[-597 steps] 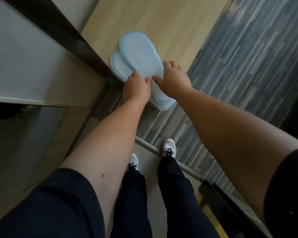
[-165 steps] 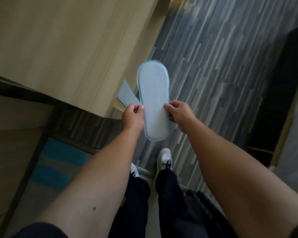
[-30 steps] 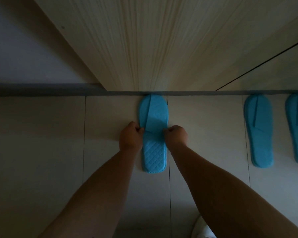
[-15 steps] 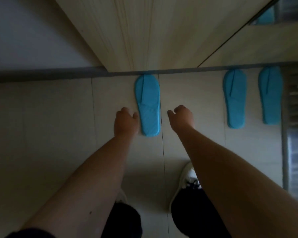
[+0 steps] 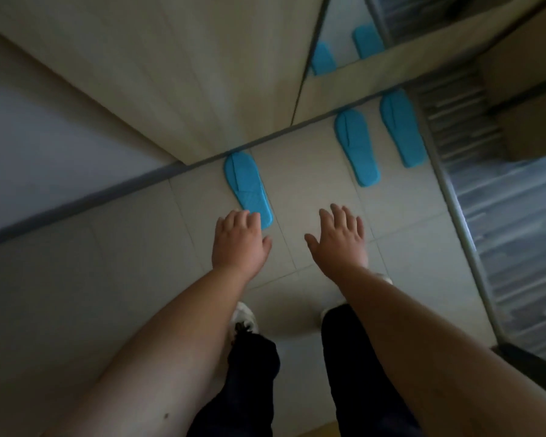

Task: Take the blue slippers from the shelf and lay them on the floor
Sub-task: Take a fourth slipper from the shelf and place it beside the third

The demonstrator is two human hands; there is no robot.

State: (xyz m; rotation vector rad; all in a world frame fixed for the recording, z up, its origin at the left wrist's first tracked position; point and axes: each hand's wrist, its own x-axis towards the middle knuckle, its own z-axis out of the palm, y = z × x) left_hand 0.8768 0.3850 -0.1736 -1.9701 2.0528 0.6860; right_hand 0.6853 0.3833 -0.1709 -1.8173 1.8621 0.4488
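A blue slipper point(image 5: 246, 187) lies flat on the pale tiled floor point(image 5: 108, 279), its toe against the base of a wooden cabinet. Two more blue slippers lie side by side further right, one point(image 5: 356, 149) nearer and one point(image 5: 402, 129) beyond it. My left hand point(image 5: 238, 242) hovers just short of the first slipper's heel, fingers spread, holding nothing. My right hand point(image 5: 339, 239) is to the right of it, also empty with fingers apart. Neither hand touches a slipper.
A light wooden cabinet front point(image 5: 186, 74) rises ahead, with a mirrored panel point(image 5: 344, 42) reflecting the two slippers. A metal threshold strip point(image 5: 464, 222) borders grey striped flooring point(image 5: 517, 231) at the right. My white shoes point(image 5: 245, 316) and dark trousers are below.
Both hands have let go of the slipper, drawn back from it and spread open. The view has risen and tilted, so the slippers look smaller and slanted.
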